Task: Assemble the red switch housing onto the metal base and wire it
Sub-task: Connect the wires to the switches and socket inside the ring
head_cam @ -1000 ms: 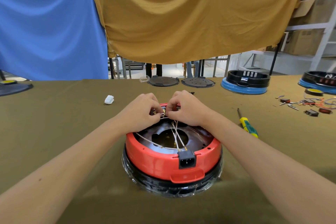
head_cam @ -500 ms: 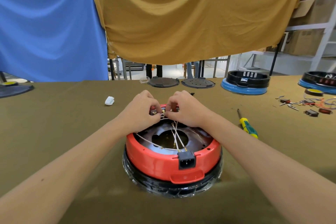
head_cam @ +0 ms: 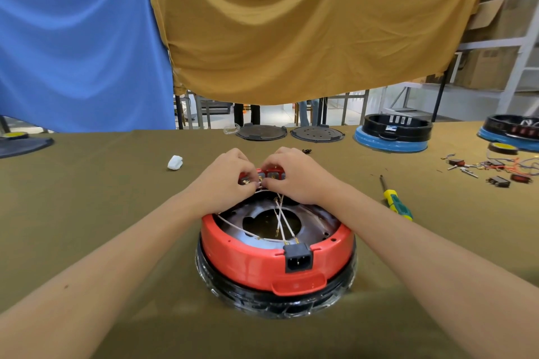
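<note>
A round red switch housing [head_cam: 250,262] sits upside down on the olive table, over a black rim wrapped in clear film. Inside it lies the metal base [head_cam: 318,221] with a round hole. A black power socket [head_cam: 298,257] is set in the near wall. White wires [head_cam: 281,220] run from the socket across the base to the far wall. There, red switches [head_cam: 272,174] with brass terminals show between my hands. My left hand [head_cam: 224,179] and my right hand [head_cam: 294,175] both pinch a white wire end at those terminals, fingertips almost touching.
A yellow-green screwdriver [head_cam: 395,201] lies right of the housing. A white lump [head_cam: 175,162] sits at the left. Loose switches and wires [head_cam: 493,172] lie far right. Two dark discs [head_cam: 288,132] and blue-rimmed black housings [head_cam: 392,132] stand along the far edge.
Both hands stay at the far wall of the housing; the fingers have shifted only slightly on the wire end. The housing has not moved.
</note>
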Tool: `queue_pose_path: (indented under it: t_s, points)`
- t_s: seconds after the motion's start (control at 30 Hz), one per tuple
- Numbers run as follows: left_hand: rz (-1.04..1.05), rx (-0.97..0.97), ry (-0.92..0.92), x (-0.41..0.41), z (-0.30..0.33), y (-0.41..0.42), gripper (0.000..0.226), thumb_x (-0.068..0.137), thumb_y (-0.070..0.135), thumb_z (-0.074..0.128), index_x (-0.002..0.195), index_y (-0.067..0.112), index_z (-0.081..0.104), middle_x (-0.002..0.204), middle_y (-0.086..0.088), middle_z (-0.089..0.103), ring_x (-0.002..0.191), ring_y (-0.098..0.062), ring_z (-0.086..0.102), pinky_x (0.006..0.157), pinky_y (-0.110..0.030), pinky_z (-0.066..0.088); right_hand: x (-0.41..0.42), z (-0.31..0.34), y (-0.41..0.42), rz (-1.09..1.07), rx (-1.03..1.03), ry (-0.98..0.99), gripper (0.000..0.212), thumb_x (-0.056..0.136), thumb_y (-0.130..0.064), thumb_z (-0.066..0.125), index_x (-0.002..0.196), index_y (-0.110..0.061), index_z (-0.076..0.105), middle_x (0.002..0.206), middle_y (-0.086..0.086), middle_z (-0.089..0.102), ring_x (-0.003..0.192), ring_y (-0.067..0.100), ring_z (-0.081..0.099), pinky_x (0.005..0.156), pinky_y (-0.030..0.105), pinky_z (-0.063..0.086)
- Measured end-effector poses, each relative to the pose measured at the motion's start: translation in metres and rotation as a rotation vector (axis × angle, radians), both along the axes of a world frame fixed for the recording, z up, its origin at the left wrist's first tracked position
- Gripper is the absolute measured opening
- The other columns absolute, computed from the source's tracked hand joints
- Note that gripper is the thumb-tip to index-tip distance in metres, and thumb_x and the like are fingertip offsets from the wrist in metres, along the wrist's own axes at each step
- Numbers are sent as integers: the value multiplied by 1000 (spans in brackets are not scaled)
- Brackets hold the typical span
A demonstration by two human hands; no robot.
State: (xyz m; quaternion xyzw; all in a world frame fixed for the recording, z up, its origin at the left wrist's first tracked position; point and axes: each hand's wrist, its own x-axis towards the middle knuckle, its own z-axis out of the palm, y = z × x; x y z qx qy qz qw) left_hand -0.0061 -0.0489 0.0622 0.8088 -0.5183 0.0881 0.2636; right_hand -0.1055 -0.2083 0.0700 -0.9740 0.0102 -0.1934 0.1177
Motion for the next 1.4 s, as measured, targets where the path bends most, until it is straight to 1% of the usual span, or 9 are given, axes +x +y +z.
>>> queue_pose_path:
  t_s: [0.27,0.4,0.5,0.6,0.67,0.77,0.97,1.2,1.4]
  points:
    - [4,3,5,-1,2,1,26,89,24,69,72,41,58,99,5,51,89,0,50,79,-22,37,-1,3,3,5,-18,-21,28,92,-34,64,116,-18,67,111,3,59,104,18,53,86,32,45]
    - [47,-24,3,-3,1,1,18,87,23,70,75,35,63,99,7,50,88,-6,54,76,-21,37,-4,5,4,35,-22,-32,23,88,-36,70,105,-21,73,108,0,60,96,17,58,85,35,48]
    - [56,-27,3,-4,2,1,16,87,23,71,76,33,64,100,7,51,89,-8,55,77,-21,38,-4,6,5,40,-36,-24,18,90,-33,68,101,-21,77,110,-1,61,97,17,59,87,39,49]
    - [44,-13,-3,-7,3,2,15,87,22,70,77,33,65,103,4,56,95,-10,56,81,-25,41,-3,5,5,60,-68,-14,18,93,-29,65,100,-19,78,112,1,61,101,19,57,88,43,48]
    - [51,-10,-2,-7,4,3,11,87,21,69,80,29,68,105,0,62,98,-14,58,86,-32,46,-2,5,5,54,-102,-6,19,95,-30,63,101,-20,77,113,0,61,104,20,53,87,44,48]
    - [60,-19,10,-8,5,3,7,88,21,68,83,25,71,103,-2,64,97,-17,60,89,-36,48,-1,4,6,34,-134,-21,18,96,-32,60,100,-22,75,109,0,60,103,20,52,83,43,50]
    - [70,-5,7,-8,5,3,7,88,20,68,83,24,71,103,0,63,94,-15,60,86,-31,47,0,3,9,-10,-199,-46,21,96,-32,58,105,-23,74,107,-1,61,103,19,53,80,41,51]
    - [61,-10,16,-7,4,3,8,87,20,69,81,24,71,105,1,61,95,-10,57,86,-26,44,-2,2,5,1,-65,-77,14,89,-32,68,94,-22,76,98,-3,62,93,16,56,81,41,51]
    - [47,-1,22,-5,4,3,9,87,21,69,80,26,70,106,2,59,97,-11,57,88,-27,45,-1,2,3,-25,-16,-59,16,88,-35,70,97,-23,74,100,-2,60,94,15,54,81,37,49]
